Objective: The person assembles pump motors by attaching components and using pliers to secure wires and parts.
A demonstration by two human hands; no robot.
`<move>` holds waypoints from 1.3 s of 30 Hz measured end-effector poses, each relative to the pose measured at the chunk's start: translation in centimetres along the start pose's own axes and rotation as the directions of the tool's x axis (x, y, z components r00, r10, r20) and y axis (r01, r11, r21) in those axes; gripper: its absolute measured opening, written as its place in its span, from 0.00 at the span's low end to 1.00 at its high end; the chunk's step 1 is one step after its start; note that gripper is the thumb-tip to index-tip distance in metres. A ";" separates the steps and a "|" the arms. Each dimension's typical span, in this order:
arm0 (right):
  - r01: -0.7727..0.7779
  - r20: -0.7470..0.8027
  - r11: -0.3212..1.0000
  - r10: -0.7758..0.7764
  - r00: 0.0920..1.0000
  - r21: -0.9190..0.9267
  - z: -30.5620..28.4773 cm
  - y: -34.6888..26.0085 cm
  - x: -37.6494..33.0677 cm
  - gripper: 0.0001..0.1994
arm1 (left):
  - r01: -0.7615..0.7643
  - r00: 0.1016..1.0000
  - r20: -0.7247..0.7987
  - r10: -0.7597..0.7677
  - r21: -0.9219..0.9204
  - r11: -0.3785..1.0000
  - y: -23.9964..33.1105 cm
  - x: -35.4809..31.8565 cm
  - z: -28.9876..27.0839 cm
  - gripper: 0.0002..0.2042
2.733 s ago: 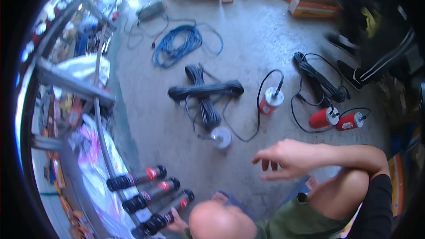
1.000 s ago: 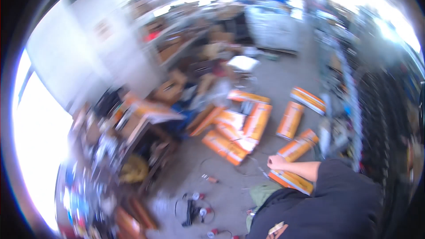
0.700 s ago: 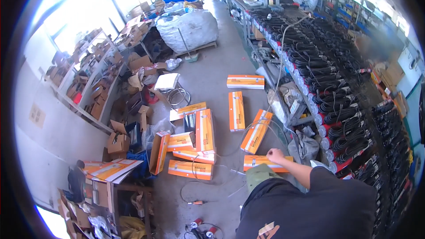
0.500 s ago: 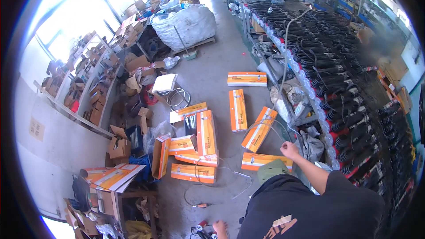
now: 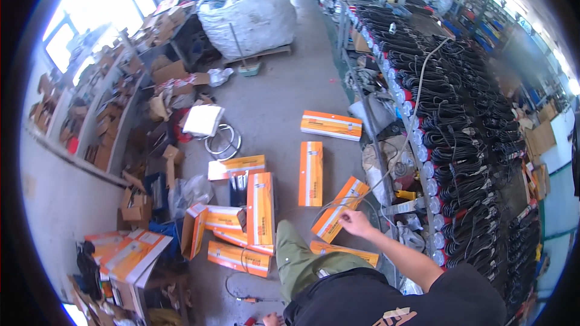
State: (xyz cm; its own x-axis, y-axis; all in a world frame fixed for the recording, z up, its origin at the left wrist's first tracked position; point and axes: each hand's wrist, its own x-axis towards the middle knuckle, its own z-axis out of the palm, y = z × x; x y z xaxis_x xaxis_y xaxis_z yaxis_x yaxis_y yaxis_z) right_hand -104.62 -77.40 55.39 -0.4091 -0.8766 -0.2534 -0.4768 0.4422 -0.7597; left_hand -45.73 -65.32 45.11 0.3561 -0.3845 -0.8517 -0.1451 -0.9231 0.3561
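Observation:
Over a tilted orange-and-white box [image 5: 342, 203] my right hand [image 5: 356, 223] is held with its fingers curled closed. A thin grey hose [image 5: 368, 200] loops close to those fingers; whether they grip it is too small to make out. At the lower edge my left hand [image 5: 272, 320] shows only in part, its fingers cut off by the picture's rim. Beside it lies a red-handled tool [image 5: 250, 322], mostly out of view. A cord with an orange connector [image 5: 249, 299] rests on the floor just above that hand.
Several more orange boxes [image 5: 311, 174] lie on the floor, one [image 5: 194, 229] with its end open. Rows of black coiled cables [image 5: 453, 163] fill the bench at right. A large white sack [image 5: 248, 27] stands ahead on a pallet. Shelves [image 5: 96, 127] with cartons line the left.
The view has shifted, and I lean further forward with a green-trousered leg now showing. My right hand has moved left, over the tilted box. My left hand has slipped lower toward the edge.

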 end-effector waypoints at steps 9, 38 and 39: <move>-0.175 0.141 0.985 0.174 0.975 -0.006 1.0 -0.1 11.4 0.19 | -0.099 0.976 0.209 0.058 0.189 0.977 29.1 11.9 17.6 0.07; -0.894 0.082 0.035 0.993 0.080 0.446 -2.1 8.2 64.1 0.18 | -0.972 0.229 0.630 0.742 0.189 0.140 137.4 14.0 61.8 0.14; -0.838 0.070 0.045 0.993 0.099 0.545 -2.3 8.5 68.6 0.18 | -0.971 0.208 0.687 0.696 0.228 0.065 141.5 13.1 65.3 0.19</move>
State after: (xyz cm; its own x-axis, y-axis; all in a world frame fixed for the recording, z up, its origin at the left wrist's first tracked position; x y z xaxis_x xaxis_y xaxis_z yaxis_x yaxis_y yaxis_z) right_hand -138.54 -133.33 32.88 -0.4589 0.3390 -0.8213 0.7450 0.6505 -0.1478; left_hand -121.86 -201.24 59.22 -0.6612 -0.7248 -0.1935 -0.5658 0.3124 0.7631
